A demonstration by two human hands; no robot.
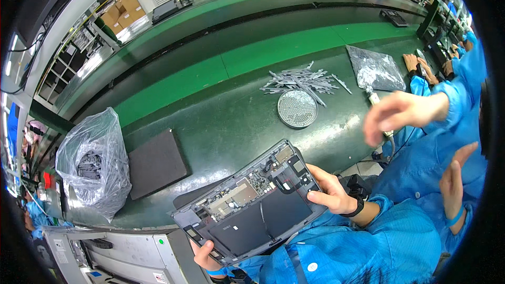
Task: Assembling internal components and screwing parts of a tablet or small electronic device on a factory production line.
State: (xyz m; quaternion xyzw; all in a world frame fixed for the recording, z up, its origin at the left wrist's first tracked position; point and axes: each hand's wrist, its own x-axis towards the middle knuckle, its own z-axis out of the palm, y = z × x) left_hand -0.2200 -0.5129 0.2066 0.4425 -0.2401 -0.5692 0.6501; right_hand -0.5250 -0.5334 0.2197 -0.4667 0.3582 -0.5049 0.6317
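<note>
Opened laptop base gripped by both hands at the bench's near edge

Much of the grip is out of sight: the right hand (336, 195) clamps the right edge of the opened laptop base (251, 204), thumb on top, its other fingers partly tucked underneath. The left hand (204, 256) grips the lower left corner, its fingers likewise partly hidden. The base slants over the near edge of the green workbench (221, 131), covering most of a dark flat piece (193, 195) behind it; whether the two touch, I cannot tell. The circuit board (234, 198) and black battery (263, 218) lie exposed, though the smaller parts are hard to make out.

Counted out: one dark rectangular pad (158, 164); one round dish (298, 109) — its small, bright contents too fine to identify; and two plastic bags. The clear bag (114, 181) stands left of the pad with grey strips (89, 165) inside, blurred by the film; the silvery bag (376, 68) lies farther right, contents unclear. A heap of grey strips (302, 81), too tangled to count, sits just behind the dish. Two hands of a co-worker show at right — a motion-blurred one (405, 113) and an open one (453, 186).
</note>
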